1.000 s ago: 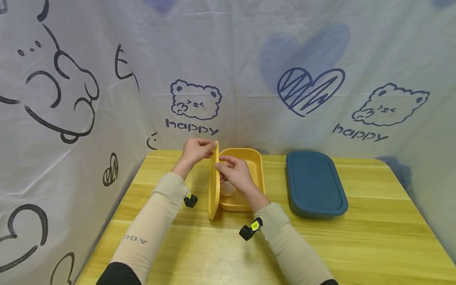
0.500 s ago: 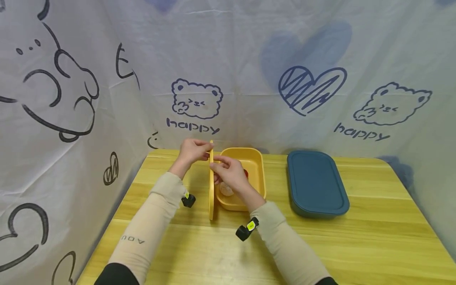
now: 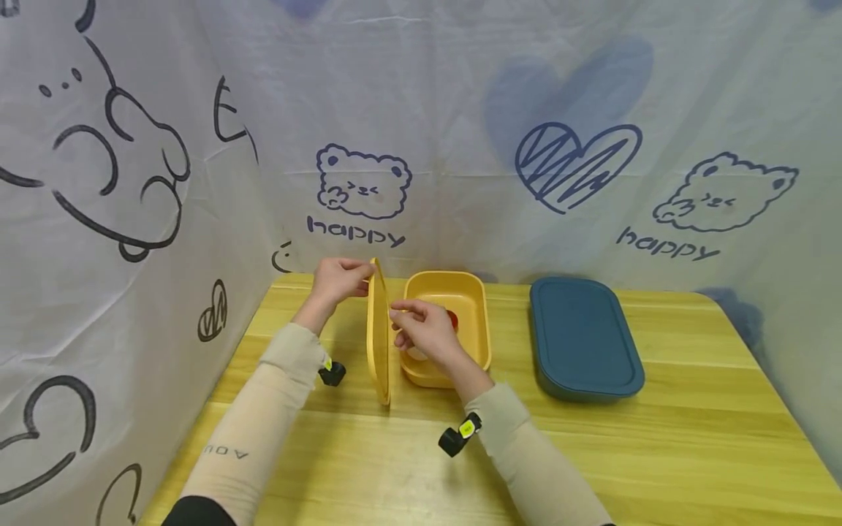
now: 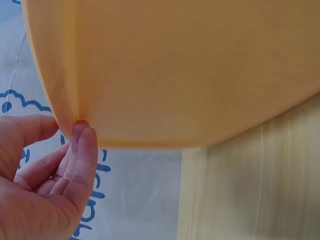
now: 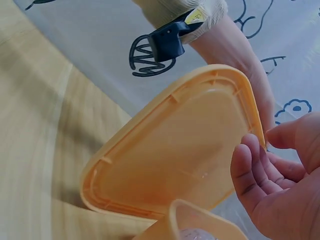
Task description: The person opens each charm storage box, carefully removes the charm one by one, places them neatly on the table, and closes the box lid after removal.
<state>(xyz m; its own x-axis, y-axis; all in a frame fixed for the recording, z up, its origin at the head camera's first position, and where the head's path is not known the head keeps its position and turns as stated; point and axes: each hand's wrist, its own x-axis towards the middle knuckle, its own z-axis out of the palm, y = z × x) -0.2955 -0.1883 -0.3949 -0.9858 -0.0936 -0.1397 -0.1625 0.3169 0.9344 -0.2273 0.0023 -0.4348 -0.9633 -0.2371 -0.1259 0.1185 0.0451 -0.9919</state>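
Note:
My left hand (image 3: pixel 337 281) pinches the far edge of a yellow lid (image 3: pixel 378 336), which stands on edge left of the yellow box (image 3: pixel 479 314). In the left wrist view, the thumb and fingertips grip the lid (image 4: pixel 165 75) near its corner. My right hand (image 3: pixel 429 330) hovers over the box's left side with loosely bent fingers and holds nothing. The lid's ribbed inner side (image 5: pixel 170 145) faces that hand in the right wrist view. Inside the box lie a red thing (image 3: pixel 453 319) and a pale round thing (image 3: pixel 417 354), both partly hidden by the right hand.
A dark blue lidded box (image 3: pixel 585 336) stands to the right on the wooden table (image 3: pixel 395 467). White cloth (image 3: pixel 460 95) with printed bears and hearts hangs behind the table and along its sides.
My left hand has carried the lid leftward, away from the box. The right hand has come off the lid, and more of the red thing shows.

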